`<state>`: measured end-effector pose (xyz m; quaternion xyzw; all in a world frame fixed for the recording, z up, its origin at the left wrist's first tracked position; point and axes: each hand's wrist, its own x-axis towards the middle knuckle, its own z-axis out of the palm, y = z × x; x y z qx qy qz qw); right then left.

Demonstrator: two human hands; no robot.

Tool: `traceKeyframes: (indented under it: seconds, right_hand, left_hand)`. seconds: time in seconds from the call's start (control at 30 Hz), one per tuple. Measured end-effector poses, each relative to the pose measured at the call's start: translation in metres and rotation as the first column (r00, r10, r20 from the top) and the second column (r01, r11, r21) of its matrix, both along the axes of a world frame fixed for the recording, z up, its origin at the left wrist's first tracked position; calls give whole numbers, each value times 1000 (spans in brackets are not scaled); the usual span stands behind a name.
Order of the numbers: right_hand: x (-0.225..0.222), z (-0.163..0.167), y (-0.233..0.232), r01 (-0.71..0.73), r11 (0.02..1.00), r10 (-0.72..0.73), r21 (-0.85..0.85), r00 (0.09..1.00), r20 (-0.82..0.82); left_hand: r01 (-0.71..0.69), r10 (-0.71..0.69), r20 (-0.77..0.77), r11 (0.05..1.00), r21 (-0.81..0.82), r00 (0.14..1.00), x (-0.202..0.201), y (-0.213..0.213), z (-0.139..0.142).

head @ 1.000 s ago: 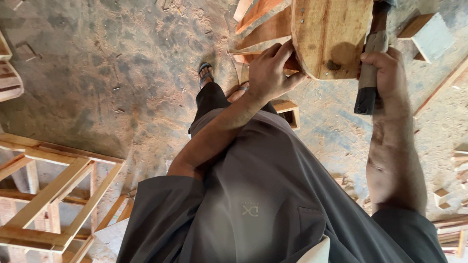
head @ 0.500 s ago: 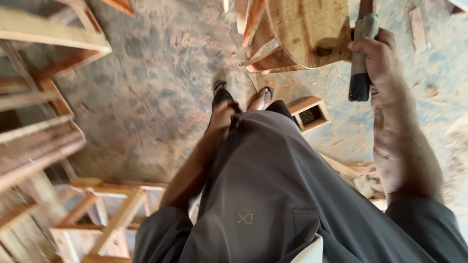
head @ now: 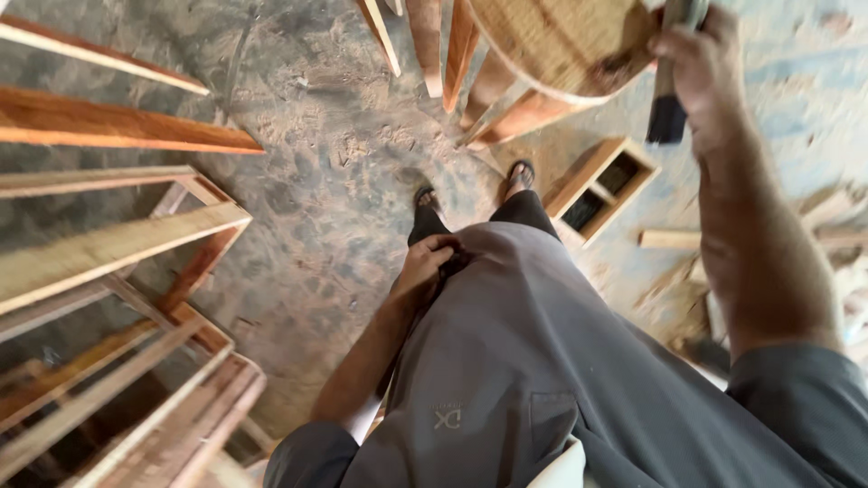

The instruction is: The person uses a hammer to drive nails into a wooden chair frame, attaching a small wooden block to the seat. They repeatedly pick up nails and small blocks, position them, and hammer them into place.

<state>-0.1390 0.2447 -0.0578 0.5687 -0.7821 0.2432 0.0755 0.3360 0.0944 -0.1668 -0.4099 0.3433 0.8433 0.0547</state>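
The dark-handled hammer (head: pixel 669 86) stands upright at the top right of the view, its head cut off by the upper edge, its dark grip end hanging below the fist. The right hand (head: pixel 701 68) is wrapped closed around the handle, fingers curled tight. Just left of it, touching or nearly so, sits the round plywood seat of a wooden stool (head: pixel 551 45), with pale slanted legs (head: pixel 493 113) reaching to the floor beneath it. The left hand (head: pixel 425 267) hangs low at the person's front, fingers bent loosely against the grey garment (head: pixel 542 361); whether it pinches the cloth cannot be told. Two sandalled feet (head: pixel 425 197) stand on the dusty, sawdust-strewn concrete floor (head: pixel 344 163). A small open wooden box (head: pixel 601 185) lies beside the right foot, with a loose wood offcut (head: pixel 674 239) near it. Bare wooden frames (head: pixel 117 244) crowd the left side.
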Motion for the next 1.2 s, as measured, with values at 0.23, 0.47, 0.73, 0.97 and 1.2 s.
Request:
traceKeyframes:
  seconds: [0.23,0.47,0.73,0.97,1.2]
  right_hand:
    - [48,33,-16,590,776,-469,221,307,828]
    - [80,75,-4,593,805,-306,-27,454,837]
    - [171,59,68,624,751,-221,-215,545,809]
    - [265,9,132,702,537,-714,468,82,695]
    - [308,5,126,557,559,-785,615,117,608]
  left_hand:
    - [255,-262,-21,952,-166,965,25,-42,-9]
    - [337,-323,98,917,-215,941,47,-61,-10]
    - [687,-666,190,655,-313,722,39,-111,21]
    - [804,-936,273,19,-594,224,-27,-129,79]
    - [191,-726,-200,418,-888,657,-189,-153,157]
